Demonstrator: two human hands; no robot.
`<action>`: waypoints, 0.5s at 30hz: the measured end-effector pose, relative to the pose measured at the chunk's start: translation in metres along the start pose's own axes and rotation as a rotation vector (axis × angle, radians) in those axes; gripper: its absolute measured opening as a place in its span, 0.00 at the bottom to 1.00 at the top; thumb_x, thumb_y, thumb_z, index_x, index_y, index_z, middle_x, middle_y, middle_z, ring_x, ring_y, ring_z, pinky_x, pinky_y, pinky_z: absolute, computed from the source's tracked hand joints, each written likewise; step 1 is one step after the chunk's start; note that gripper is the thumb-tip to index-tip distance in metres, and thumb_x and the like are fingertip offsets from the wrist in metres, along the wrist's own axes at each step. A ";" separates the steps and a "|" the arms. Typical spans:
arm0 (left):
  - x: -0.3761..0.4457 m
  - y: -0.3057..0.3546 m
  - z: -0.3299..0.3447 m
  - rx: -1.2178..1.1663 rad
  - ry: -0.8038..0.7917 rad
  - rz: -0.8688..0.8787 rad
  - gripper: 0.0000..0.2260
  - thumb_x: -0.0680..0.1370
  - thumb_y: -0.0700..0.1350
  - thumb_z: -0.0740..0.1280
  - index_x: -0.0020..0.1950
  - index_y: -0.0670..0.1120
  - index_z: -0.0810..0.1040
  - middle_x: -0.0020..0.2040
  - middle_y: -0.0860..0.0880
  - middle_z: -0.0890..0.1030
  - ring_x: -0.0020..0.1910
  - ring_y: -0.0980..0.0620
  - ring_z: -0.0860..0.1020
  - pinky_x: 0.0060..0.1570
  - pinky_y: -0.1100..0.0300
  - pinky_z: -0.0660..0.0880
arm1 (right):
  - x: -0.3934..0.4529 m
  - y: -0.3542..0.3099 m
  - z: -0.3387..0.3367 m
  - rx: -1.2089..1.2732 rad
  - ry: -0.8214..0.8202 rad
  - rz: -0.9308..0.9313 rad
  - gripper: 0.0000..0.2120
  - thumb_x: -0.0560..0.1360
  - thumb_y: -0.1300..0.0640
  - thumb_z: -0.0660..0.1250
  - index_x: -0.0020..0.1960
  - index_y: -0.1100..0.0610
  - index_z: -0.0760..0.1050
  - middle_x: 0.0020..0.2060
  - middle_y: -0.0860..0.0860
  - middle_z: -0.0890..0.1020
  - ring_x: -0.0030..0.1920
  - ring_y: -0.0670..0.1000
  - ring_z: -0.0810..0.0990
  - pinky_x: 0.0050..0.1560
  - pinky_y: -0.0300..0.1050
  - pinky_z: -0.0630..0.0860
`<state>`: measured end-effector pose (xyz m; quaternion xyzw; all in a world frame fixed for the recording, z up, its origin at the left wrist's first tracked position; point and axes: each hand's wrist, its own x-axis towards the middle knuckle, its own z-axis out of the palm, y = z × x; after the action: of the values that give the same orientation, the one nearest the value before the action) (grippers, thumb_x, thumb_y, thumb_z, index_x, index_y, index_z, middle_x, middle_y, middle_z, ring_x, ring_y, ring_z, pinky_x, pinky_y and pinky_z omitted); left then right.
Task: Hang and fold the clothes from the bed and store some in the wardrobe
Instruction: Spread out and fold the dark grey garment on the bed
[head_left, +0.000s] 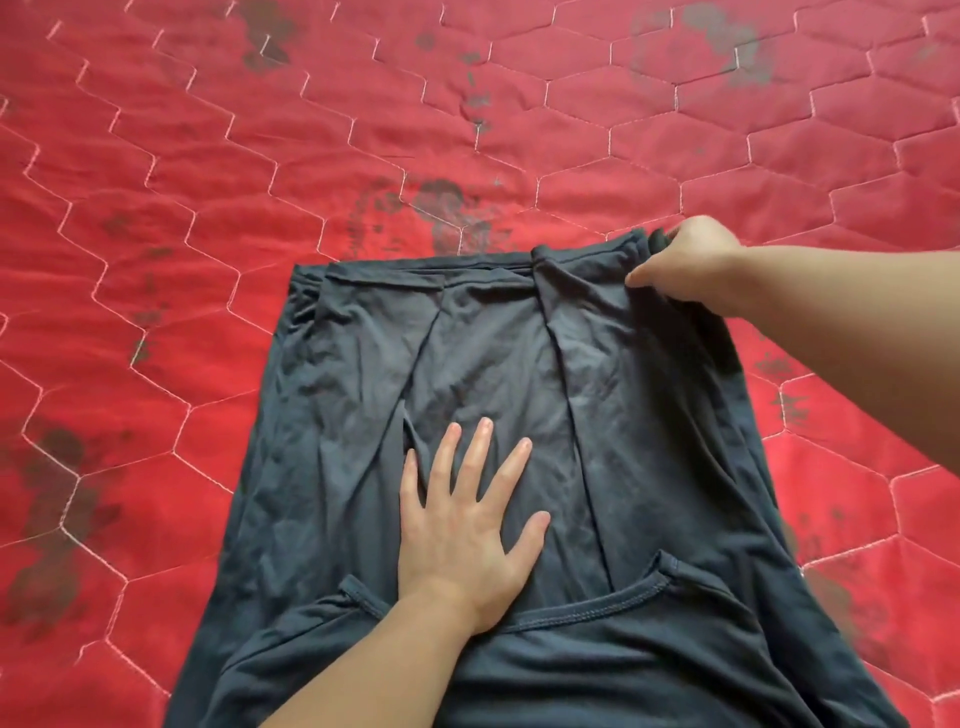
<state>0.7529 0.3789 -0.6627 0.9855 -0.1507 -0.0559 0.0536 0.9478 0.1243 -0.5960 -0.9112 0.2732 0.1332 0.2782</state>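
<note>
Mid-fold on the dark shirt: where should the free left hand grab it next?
Pinch the far left corner of the dark shirt, coming from its left edge. It mirrors the right hand grip on the far right corner; the left hand only presses flat mid-cloth.

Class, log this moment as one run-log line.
stage: folding | left hand: pressing flat on dark shirt | right hand: gripping far right corner | surface: red quilt
</note>
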 end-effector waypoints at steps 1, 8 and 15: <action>-0.001 -0.001 0.001 -0.001 -0.007 -0.001 0.28 0.77 0.67 0.50 0.76 0.61 0.55 0.78 0.51 0.60 0.77 0.46 0.56 0.71 0.39 0.51 | -0.005 -0.002 -0.003 0.023 0.010 -0.042 0.09 0.67 0.56 0.74 0.38 0.59 0.75 0.30 0.51 0.74 0.30 0.52 0.72 0.27 0.41 0.65; 0.003 -0.005 -0.009 -0.086 -0.106 -0.050 0.30 0.75 0.70 0.46 0.77 0.65 0.49 0.80 0.57 0.49 0.78 0.54 0.42 0.74 0.46 0.36 | -0.101 0.023 -0.031 -0.066 0.226 -0.744 0.05 0.66 0.61 0.71 0.42 0.58 0.79 0.37 0.51 0.75 0.42 0.60 0.77 0.46 0.53 0.73; -0.023 0.016 -0.083 -1.616 0.094 -0.690 0.27 0.67 0.67 0.65 0.57 0.51 0.79 0.51 0.50 0.84 0.52 0.57 0.82 0.58 0.53 0.73 | -0.234 0.124 -0.040 -0.341 0.224 -0.927 0.11 0.60 0.63 0.66 0.41 0.58 0.81 0.37 0.52 0.80 0.37 0.57 0.80 0.49 0.51 0.67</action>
<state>0.7369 0.3785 -0.5770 0.6379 0.2434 -0.1179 0.7211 0.6893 0.1138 -0.5247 -0.9778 -0.1574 -0.0603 0.1242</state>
